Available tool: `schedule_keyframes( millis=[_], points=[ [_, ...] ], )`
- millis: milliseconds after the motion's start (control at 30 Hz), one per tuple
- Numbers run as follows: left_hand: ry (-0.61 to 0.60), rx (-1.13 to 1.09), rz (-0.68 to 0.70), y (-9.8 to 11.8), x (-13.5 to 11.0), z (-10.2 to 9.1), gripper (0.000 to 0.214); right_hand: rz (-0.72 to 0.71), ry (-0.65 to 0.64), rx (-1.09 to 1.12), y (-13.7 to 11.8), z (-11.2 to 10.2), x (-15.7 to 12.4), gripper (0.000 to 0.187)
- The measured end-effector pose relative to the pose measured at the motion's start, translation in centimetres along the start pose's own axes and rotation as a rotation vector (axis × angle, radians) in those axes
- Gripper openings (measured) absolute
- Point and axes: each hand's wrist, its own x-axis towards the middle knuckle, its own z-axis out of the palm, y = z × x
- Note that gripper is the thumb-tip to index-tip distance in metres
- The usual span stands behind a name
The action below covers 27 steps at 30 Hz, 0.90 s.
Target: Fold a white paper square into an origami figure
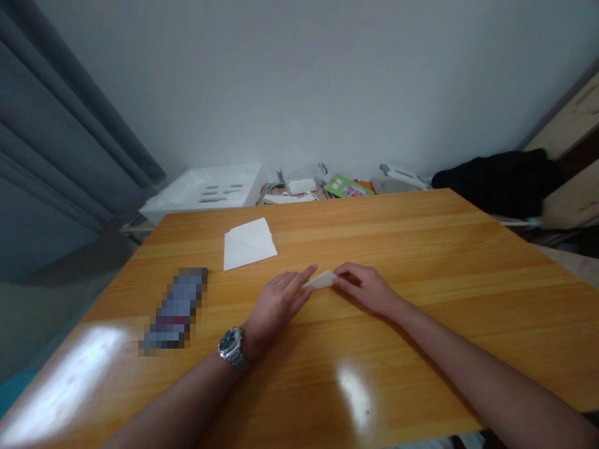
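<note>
A small folded piece of white paper (pixel 322 280) is held between my two hands, low over the middle of the wooden table (pixel 435 249). My left hand (pixel 279 302) has the paper's left end between thumb and fingers, with the index finger stretched out past it. My right hand (pixel 362 285) pinches the right end between thumb and fingertips. Farther back and to the left lies a stack of white paper sheets (pixel 249 243), apart from both hands. A silver watch (pixel 233 348) is on my left wrist.
A pixelated, phone-shaped dark object (pixel 176 308) lies left on the table. Beyond the far edge are a white plastic tray (pixel 210 184), a green booklet (pixel 347 186), and white items. Black cloth (pixel 500 181) lies at the far right; a grey curtain (pixel 60 112) hangs at left.
</note>
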Motion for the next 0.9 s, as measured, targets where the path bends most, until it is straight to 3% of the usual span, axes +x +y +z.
schedule_keyframes(
  millis=[133,233,333,567,900],
  points=[
    [0.031,0.002,-0.014,-0.1,0.1,0.0,0.047,0.049,0.047,0.040,0.0,-0.1,0.0,0.021],
    [0.030,0.019,0.030,-0.1,0.2,0.0,0.036,0.046,0.064,0.006,0.1,-0.2,0.1,0.023],
    [-0.064,0.024,0.107,-0.2,0.3,0.0,0.028,0.034,0.052,-0.064,0.4,-0.2,0.2,0.024],
    [-0.309,0.006,0.256,-0.3,0.1,0.4,0.040,-0.023,0.012,-0.205,1.6,0.0,0.2,0.020],
    [-0.418,0.019,0.204,-0.8,-0.2,1.0,0.045,-0.066,-0.003,-0.207,2.0,0.3,0.3,0.018]
  ],
)
